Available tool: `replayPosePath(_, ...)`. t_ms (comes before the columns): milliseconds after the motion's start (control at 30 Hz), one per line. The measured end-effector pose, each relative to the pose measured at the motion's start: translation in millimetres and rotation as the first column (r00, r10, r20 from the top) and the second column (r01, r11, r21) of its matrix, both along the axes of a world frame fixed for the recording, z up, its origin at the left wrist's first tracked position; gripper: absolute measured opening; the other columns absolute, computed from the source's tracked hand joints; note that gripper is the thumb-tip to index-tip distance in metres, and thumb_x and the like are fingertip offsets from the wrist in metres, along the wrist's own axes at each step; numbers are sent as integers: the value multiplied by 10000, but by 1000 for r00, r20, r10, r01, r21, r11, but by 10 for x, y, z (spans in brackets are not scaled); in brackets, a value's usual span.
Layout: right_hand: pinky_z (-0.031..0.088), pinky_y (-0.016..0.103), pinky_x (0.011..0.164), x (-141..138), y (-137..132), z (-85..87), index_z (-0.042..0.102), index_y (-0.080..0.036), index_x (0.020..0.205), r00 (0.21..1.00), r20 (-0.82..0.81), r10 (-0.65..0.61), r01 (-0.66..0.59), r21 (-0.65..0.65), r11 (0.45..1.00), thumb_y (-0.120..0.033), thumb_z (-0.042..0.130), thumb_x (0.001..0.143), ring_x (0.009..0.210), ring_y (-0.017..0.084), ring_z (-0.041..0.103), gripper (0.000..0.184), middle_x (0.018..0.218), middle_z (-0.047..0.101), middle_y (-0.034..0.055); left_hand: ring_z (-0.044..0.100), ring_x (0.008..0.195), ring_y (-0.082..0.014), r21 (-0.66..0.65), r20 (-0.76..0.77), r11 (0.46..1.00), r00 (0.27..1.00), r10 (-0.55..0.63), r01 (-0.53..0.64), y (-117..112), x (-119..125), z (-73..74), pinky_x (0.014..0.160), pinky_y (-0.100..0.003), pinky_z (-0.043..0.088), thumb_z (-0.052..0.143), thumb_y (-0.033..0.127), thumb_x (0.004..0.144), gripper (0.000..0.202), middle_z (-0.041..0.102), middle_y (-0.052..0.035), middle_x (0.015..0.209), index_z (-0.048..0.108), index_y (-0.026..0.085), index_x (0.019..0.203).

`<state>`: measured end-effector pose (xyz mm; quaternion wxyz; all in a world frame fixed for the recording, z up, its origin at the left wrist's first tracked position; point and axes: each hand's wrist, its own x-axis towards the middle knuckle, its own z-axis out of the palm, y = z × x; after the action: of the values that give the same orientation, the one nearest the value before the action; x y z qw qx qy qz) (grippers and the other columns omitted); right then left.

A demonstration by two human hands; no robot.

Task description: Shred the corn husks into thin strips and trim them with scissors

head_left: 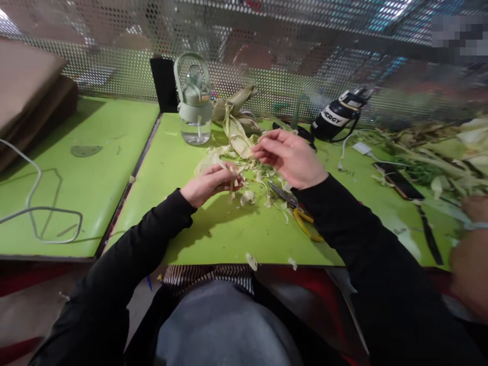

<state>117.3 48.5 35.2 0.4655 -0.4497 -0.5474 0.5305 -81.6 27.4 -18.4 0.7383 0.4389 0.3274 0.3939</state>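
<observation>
My left hand (pixel 209 184) is closed, its fingers curled around a pale strip of corn husk (pixel 232 185) above the green table. Just right of it and slightly higher, my right hand (pixel 290 158) has thumb and fingers pinched together at the tips. Whatever they hold, if anything, is too small to make out. Behind and between both hands lies a larger dried corn husk (pixel 237 136), with small husk scraps (pixel 247 197) scattered under them. Scissors with yellow handles (pixel 303 223) rest below my right hand, partly covered by my sleeve.
A clear water bottle (pixel 195 112) and a black phone-like slab (pixel 164 85) stand by the perforated metal screen. A black bottle (pixel 337 116) leans at the back right. Further right are a phone (pixel 399 181), a husk heap (pixel 438 152) and another person's arm (pixel 470 259). Brown bags (pixel 30 86) sit left.
</observation>
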Motion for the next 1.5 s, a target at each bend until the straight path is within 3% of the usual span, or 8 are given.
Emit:
replayPosePath(200,549,159,597,41,-33,69,638,-196,836,998,16,-58,59,-67,996,-127,649,941,639,60,676,126,762,755,-11,636,769,-106,83,-146,987,978,147,-136,118,-131,18,771,-261,501,609,168,884,34,682,-27,829,616,147,857)
replayPosePath(433,594,250,685,-94,-116,-126,619,-212,862,996,34,84,-82,-59,995,-347,793,828,698,111,693,222,846,754,12,709,814,-157,-3,26,1000,1000,-5,5,-26,14,25,833,-330,557,639,157,836,43,718,-72,870,597,148,831)
replayPosePath(600,587,449,854,54,-164,-248,624,-206,1137,820,521,-238,15,396,918,-335,745,829,982,254,695,355,1206,708,126,655,689,-99,-29,24,999,999,39,-38,4,-17,13,770,-275,528,595,129,867,85,710,-40,785,579,150,786)
replayPosePath(733,451,601,1069,44,-245,-325,496,-246,1426,690,708,-151,-337,498,799,-248,647,886,1276,337,600,561,1350,673,127,600,626,-83,32,-40,999,999,-7,8,7,-14,9,666,-244,461,581,107,869,109,680,-19,717,589,145,768)
replayPosePath(933,512,325,613,-29,-291,-448,649,-216,1108,804,593,-33,-211,337,918,-443,554,991,631,175,633,272,750,666,7,551,569,-71,153,-116,988,993,19,-1,22,3,-35,590,-233,398,585,123,899,176,654,-3,663,583,144,725)
replayPosePath(1100,517,338,675,-127,-331,-471,697,-244,909,808,548,-214,-164,559,813,-421,650,954,733,192,652,188,828,723,32,544,575,-73,221,-123,975,992,5,23,39,-3,-83,604,-230,415,593,131,900,184,629,5,644,602,144,717)
replayPosePath(1367,537,358,738,-132,-363,-622,651,-252,903,651,603,-462,-258,748,612,-376,544,1019,795,217,672,200,864,736,71,515,552,-63,164,-104,986,994,34,-17,-9,4,-54,569,-223,391,579,103,877,173,608,17,634,627,141,715)
replayPosePath(1500,552,391,813,-102,-332,-652,637,-248,913,724,597,-345,-247,692,679,-433,552,1008,871,229,681,224,925,736,76,515,542,-55,164,-101,986,994,35,-18,-11,10,-52,583,-220,415,601,85,873,189,593,29,617,604,140,692)
